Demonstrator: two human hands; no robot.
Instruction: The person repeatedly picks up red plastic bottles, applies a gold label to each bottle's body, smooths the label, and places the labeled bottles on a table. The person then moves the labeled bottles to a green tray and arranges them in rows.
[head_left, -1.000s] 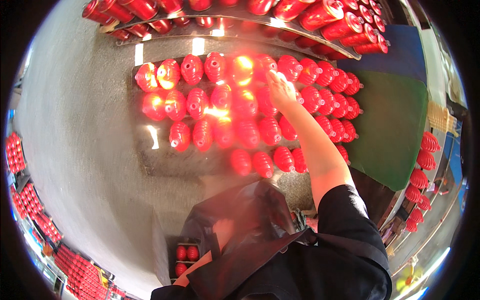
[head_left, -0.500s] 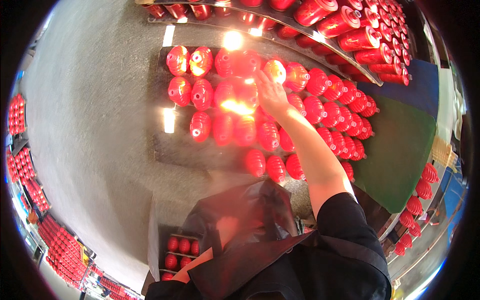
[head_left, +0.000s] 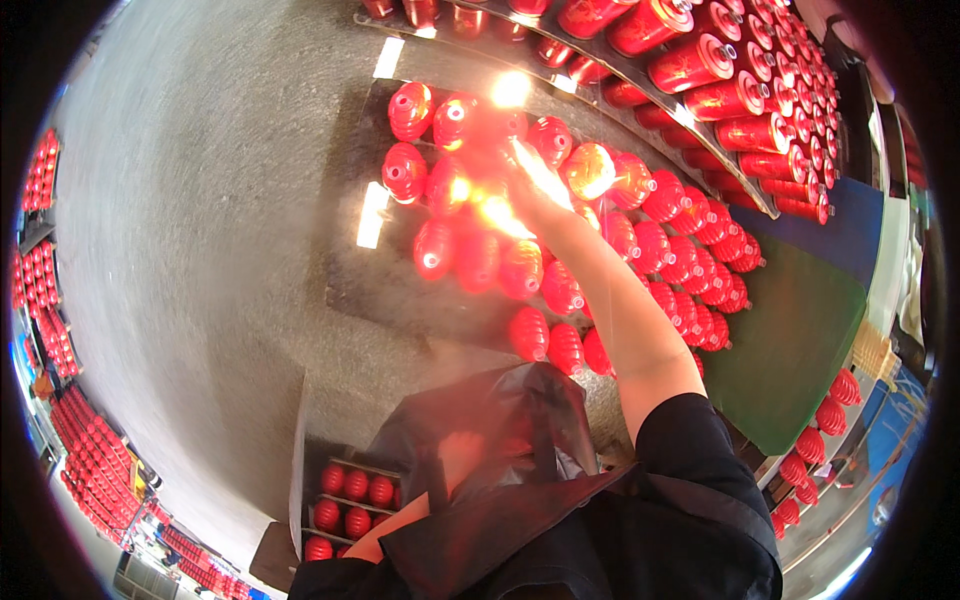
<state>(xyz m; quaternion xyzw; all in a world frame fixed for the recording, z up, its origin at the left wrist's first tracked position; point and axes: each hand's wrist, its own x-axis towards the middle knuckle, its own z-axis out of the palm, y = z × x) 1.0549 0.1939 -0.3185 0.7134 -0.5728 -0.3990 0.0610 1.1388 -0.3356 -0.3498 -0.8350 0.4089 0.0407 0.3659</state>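
My right hand (head_left: 532, 200) reaches over rows of red ribbed lantern-shaped pieces (head_left: 521, 270) on a dark board (head_left: 350, 270). Strong glare washes out its fingertips, so whether it grips a piece cannot be made out. My left hand (head_left: 460, 452) shows hazily at the front of my body, within the folds of a black sheet-like cover or apron (head_left: 540, 405). Its fingers are blurred, and a faint red shape lies just right of it. The nearest board row has a few pieces, among them a red ribbed piece (head_left: 529, 333) by the board's front edge.
Red cylinders with nozzle ends (head_left: 690, 62) crowd a rack at the upper right. A green panel (head_left: 800, 340) and a blue panel (head_left: 835, 225) lie right of the board. By my left arm stands a crate (head_left: 345, 462) of red pieces. More racks of red pieces (head_left: 100, 450) line the far left.
The view has shifted, so the board sits farther right in the picture. My right hand has moved left across the rows, into the glare. The left hand stays by the black cover.
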